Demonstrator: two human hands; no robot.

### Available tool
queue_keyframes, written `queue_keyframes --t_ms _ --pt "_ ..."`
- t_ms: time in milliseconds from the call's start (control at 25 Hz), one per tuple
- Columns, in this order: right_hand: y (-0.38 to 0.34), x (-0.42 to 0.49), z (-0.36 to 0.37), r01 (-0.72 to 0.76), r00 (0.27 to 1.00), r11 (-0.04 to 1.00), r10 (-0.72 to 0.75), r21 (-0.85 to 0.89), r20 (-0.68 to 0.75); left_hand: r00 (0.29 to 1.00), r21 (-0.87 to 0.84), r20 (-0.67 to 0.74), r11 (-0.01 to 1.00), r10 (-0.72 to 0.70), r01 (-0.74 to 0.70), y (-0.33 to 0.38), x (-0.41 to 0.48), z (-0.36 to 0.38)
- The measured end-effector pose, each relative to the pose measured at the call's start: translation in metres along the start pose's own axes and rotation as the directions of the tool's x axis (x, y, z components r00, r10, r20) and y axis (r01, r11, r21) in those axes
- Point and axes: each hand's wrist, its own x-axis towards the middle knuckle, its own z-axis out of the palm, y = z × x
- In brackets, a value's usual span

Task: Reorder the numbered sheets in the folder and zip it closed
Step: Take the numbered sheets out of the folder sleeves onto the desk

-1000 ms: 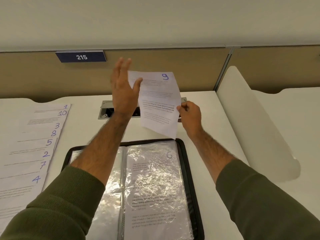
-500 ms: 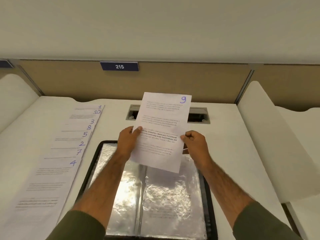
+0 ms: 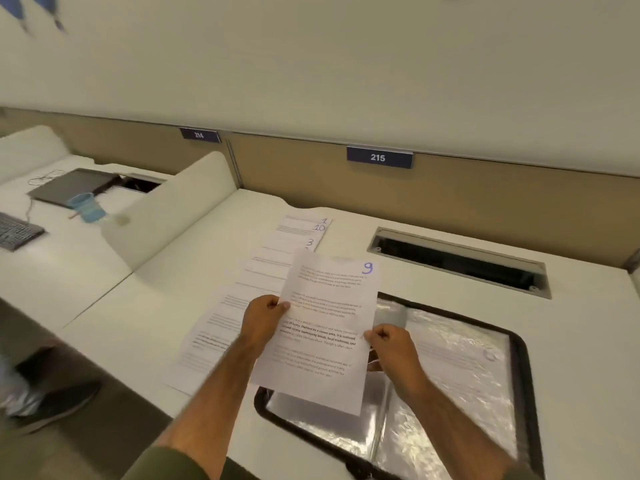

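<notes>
I hold the sheet numbered 9 [image 3: 325, 327] in the air over the desk. My left hand [image 3: 263, 318] pinches its left edge and my right hand [image 3: 389, 344] pinches its right edge. Under it lies the open black zip folder [image 3: 519, 368] with shiny plastic sleeves; a sheet shows in the right-hand sleeve. A fanned row of numbered sheets [image 3: 263, 271] lies on the desk left of the folder, with 1, 10 and 3 visible at the top and the lower numbers hidden behind sheet 9.
A cable slot [image 3: 460, 261] is set into the white desk behind the folder, below the plate marked 215 [image 3: 379, 157]. A white divider [image 3: 173, 206] separates the left desk, where a laptop [image 3: 72, 187], keyboard [image 3: 17, 232] and blue cup [image 3: 86, 206] stand.
The view has swung left and tilted. Sheet 9, still in both hands, has come down and leftwards, now over the folder's left side and the fanned row.
</notes>
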Motion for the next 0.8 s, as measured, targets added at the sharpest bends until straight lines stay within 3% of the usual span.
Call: queue_keyframes --t_ms 200,320,560,800 --pt "-0.001 -0.003 0.091 0.002 1.000 0.998 -0.001 -0.063 0.005 0.999 0.022 -0.052 1.000 -0.006 0.007 -0.051 0.024 -0.071" --pt "-0.001 -0.003 0.156 -0.025 0.997 0.994 0.017 -0.104 -0.076 0.999 0.052 -0.026 0.998 -0.023 0.025 -0.088 0.049 -0.113" --pt "0.033 -0.010 0.259 -0.186 0.950 0.968 0.134 -0.166 -0.280 0.994 0.252 0.106 0.968 -0.008 -0.019 -0.144 0.087 -0.174" --pt "0.041 -0.022 0.306 -0.267 0.918 0.928 0.164 -0.260 -0.360 0.976 0.351 0.216 0.933 0.005 -0.083 -0.170 0.099 -0.201"
